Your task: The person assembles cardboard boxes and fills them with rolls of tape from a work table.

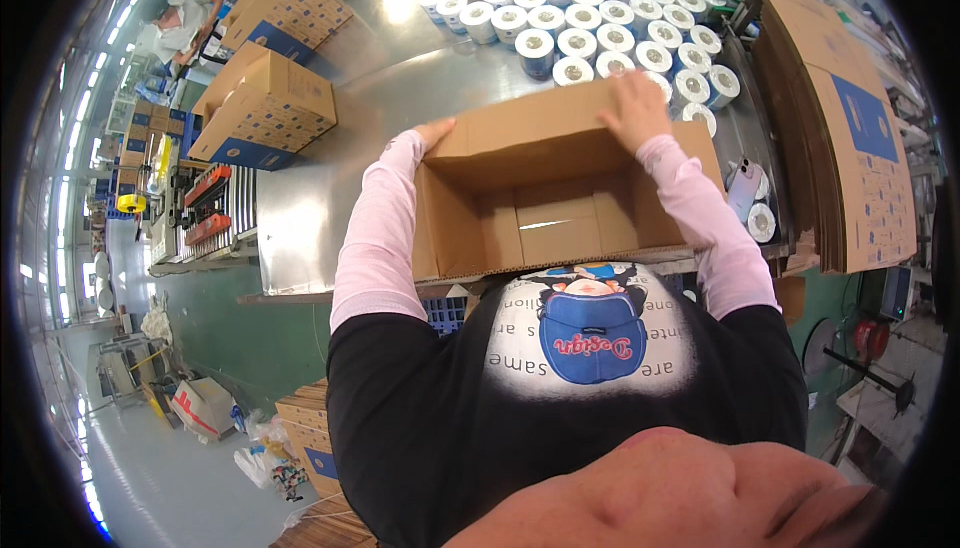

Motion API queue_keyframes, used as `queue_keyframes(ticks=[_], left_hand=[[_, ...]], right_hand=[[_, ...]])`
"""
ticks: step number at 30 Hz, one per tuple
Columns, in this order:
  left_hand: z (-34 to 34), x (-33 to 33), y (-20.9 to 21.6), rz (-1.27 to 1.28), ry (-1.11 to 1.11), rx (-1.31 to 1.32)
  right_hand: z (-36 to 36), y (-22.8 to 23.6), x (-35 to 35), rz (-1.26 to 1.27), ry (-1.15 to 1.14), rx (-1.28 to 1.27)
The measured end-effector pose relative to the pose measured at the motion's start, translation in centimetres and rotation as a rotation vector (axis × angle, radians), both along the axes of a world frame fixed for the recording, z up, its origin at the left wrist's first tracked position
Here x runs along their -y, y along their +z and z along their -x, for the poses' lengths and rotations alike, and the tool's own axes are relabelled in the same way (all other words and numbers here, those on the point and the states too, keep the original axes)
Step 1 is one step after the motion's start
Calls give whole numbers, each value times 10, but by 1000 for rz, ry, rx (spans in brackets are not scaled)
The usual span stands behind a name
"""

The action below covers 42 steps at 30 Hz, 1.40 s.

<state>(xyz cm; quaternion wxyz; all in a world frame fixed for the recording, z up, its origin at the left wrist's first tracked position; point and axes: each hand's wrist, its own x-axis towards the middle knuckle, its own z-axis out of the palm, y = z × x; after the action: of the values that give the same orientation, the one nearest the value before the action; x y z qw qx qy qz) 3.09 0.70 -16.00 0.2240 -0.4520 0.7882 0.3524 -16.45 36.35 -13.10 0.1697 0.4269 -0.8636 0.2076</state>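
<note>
An open cardboard box point(565, 223) stands in front of me at the near edge of the metal table, its inside bare except for a light slit at the bottom flaps' seam. My left hand point(436, 134) grips its far left corner, the fingers partly hidden behind the cardboard. Over the far flap lies my right hand point(638, 113), with the thumb on the inner side and fingers reaching across the top edge. Beyond the box, many white paper rolls point(577, 43) with blue-printed wrapping stand upright in a cluster, the nearest close to my right hand.
Two printed cartons point(290, 108) stand at the left of the metal table point(310, 218), beside a roller conveyor point(225, 208). Flattened cardboard point(840, 128) is stacked on the right. A phone point(743, 188) rests near several rolls there. Another person point(185, 23) is at the far left.
</note>
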Motion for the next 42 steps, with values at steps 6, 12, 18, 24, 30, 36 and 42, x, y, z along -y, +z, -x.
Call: queue_keyframes(ticks=[6, 12, 18, 24, 30, 36, 42], left_hand=[[52, -49, -37, 469, -825, 591], [165, -125, -93, 555, -855, -352], [291, -112, -108, 591, -579, 17], [327, -85, -140, 667, -672, 107], [312, -83, -118, 488, -664, 60], [238, -24, -46, -429, 129, -807], [126, -146, 164, 21, -817, -960]], right_hand=[[-16, -12, -2, -431, 222, 187], [-15, -2, 19, -349, 249, 349], [64, -11, -22, 322, 30, 512], [237, -124, -17, -750, 5, 453], [239, -207, -16, -605, -4, 247], [239, -142, -39, -279, -172, 947], [228, 10, -75, 244, 398, 1341]])
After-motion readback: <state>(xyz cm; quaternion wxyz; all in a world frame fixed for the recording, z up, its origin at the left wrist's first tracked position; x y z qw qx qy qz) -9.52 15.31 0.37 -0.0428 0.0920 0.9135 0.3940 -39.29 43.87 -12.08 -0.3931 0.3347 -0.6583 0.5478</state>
